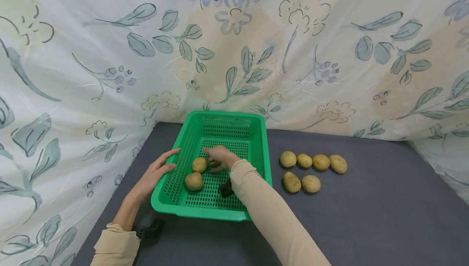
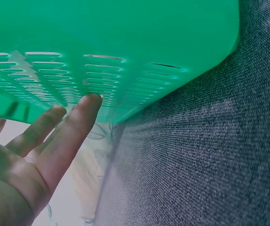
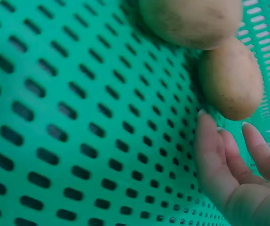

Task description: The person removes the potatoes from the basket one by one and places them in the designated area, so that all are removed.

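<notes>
Two potatoes lie in a green perforated plastic basket (image 1: 220,213). One potato (image 1: 199,164) is close to my right hand (image 1: 221,157); the other potato (image 1: 193,181) lies nearer the front. My right hand reaches into the basket, its fingers spread and slightly bent, with nothing between them. In the right wrist view, the fingertips (image 3: 208,125) are just beside the nearer potato (image 3: 234,80). At the basket's left side, my left hand (image 1: 155,175) rests on the rim. Its fingers (image 2: 74,136) look nearly straight against the outer wall (image 2: 116,28) in the left wrist view.
Right of the basket, several potatoes (image 1: 321,162) lie on the dark grey cloth-covered table (image 1: 366,209), in a back row and a shorter front row. A floral sheet (image 1: 227,54) hangs behind the table and along its left side.
</notes>
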The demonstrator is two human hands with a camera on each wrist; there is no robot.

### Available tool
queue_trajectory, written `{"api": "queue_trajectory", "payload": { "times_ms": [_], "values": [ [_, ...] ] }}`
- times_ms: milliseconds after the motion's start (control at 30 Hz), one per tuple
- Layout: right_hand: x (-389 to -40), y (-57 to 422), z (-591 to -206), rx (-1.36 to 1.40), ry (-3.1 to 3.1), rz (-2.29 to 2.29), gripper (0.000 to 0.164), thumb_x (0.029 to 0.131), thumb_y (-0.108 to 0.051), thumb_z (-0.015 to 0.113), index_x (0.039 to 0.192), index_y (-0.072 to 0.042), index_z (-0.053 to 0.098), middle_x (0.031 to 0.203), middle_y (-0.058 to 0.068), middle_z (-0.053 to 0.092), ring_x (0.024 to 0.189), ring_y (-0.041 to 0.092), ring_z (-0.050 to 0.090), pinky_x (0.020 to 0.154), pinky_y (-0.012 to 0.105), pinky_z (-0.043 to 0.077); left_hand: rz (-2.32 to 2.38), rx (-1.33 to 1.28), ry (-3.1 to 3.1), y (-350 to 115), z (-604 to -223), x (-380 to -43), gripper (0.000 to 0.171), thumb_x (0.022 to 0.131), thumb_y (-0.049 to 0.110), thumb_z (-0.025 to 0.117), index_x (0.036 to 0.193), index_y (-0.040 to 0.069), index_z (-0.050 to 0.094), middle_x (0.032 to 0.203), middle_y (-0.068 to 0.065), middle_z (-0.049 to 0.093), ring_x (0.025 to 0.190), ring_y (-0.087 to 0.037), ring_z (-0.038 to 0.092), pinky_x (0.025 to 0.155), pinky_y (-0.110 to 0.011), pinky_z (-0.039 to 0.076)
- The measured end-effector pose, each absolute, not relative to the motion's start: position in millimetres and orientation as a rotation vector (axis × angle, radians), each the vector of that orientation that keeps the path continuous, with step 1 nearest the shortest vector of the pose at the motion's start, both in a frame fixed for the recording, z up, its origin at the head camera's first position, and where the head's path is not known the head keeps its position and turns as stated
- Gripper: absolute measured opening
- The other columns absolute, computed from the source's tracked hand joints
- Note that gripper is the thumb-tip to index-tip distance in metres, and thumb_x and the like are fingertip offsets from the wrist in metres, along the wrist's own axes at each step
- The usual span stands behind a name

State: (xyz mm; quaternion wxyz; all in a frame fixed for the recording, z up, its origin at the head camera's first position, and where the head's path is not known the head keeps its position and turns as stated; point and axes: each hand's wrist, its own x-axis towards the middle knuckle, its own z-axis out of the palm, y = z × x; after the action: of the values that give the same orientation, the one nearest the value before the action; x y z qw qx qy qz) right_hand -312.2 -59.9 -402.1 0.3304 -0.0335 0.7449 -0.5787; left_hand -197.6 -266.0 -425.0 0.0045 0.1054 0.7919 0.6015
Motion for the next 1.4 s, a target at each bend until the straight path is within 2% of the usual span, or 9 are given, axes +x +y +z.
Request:
{"api": "queue_trajectory", "payload": {
  "times_ms": [100, 233, 433, 533, 800, 1400],
  "values": [
    [-310, -62, -404, -0.103, 1.949, -1.497, 0.055, 0.099, -0.028, 0.055, 0.141, 0.002, 0.039, 0.13, 0.023, 0.046, 0.12, 0.039, 0.046, 0.08, 0.042, 0.053, 1.887, 0.334, 2.476, -266, -425, -197, 0.052, 0.104, 0.025, 0.04, 0.151, 0.009, 0.026, 0.157, -0.015, 0.003, 0.14, -0.042, -0.003, 0.102, -0.068, 0.016],
    [-307, -64, -404, -0.154, 1.97, -1.463, 0.048, 0.095, -0.025, 0.061, 0.133, 0.003, 0.05, 0.126, 0.02, 0.051, 0.117, 0.039, 0.048, 0.078, 0.042, 0.054, 1.887, 0.34, 2.471, -266, -425, -198, 0.052, 0.104, 0.026, 0.04, 0.151, 0.01, 0.026, 0.157, -0.015, 0.003, 0.14, -0.042, 0.0, 0.102, -0.066, 0.018],
    [-307, -65, -405, -0.204, 2.009, -1.415, 0.036, 0.09, -0.019, 0.069, 0.117, 0.003, 0.063, 0.106, 0.013, 0.059, 0.105, 0.034, 0.055, 0.077, 0.039, 0.055, 1.893, 0.342, 2.469, -266, -425, -198, 0.051, 0.104, 0.026, 0.04, 0.151, 0.01, 0.026, 0.157, -0.014, 0.004, 0.14, -0.041, 0.002, 0.102, -0.065, 0.019],
    [-306, -65, -404, -0.204, 2.028, -1.404, 0.038, 0.088, -0.017, 0.071, 0.118, 0.005, 0.062, 0.103, 0.013, 0.06, 0.101, 0.031, 0.058, 0.077, 0.038, 0.055, 1.893, 0.342, 2.47, -266, -425, -199, 0.052, 0.104, 0.026, 0.04, 0.151, 0.01, 0.026, 0.157, -0.014, 0.004, 0.14, -0.041, 0.001, 0.102, -0.065, 0.018],
    [-304, -68, -405, -0.239, 2.087, -1.388, 0.045, 0.086, -0.013, 0.073, 0.123, 0.008, 0.057, 0.108, 0.014, 0.059, 0.1, 0.028, 0.06, 0.082, 0.037, 0.053, 1.883, 0.334, 2.481, -266, -425, -199, 0.051, 0.104, 0.025, 0.04, 0.151, 0.01, 0.026, 0.157, -0.014, 0.005, 0.141, -0.04, -0.002, 0.103, -0.066, 0.016],
    [-301, -73, -405, -0.258, 2.207, -1.326, 0.045, 0.08, -0.013, 0.08, 0.119, 0.001, 0.062, 0.107, 0.01, 0.059, 0.094, 0.024, 0.062, 0.078, 0.033, 0.054, 1.898, 0.336, 2.455, -267, -424, -199, 0.051, 0.104, 0.025, 0.041, 0.151, 0.011, 0.027, 0.157, -0.013, 0.005, 0.14, -0.041, 0.002, 0.102, -0.066, 0.018]
  ]
}}
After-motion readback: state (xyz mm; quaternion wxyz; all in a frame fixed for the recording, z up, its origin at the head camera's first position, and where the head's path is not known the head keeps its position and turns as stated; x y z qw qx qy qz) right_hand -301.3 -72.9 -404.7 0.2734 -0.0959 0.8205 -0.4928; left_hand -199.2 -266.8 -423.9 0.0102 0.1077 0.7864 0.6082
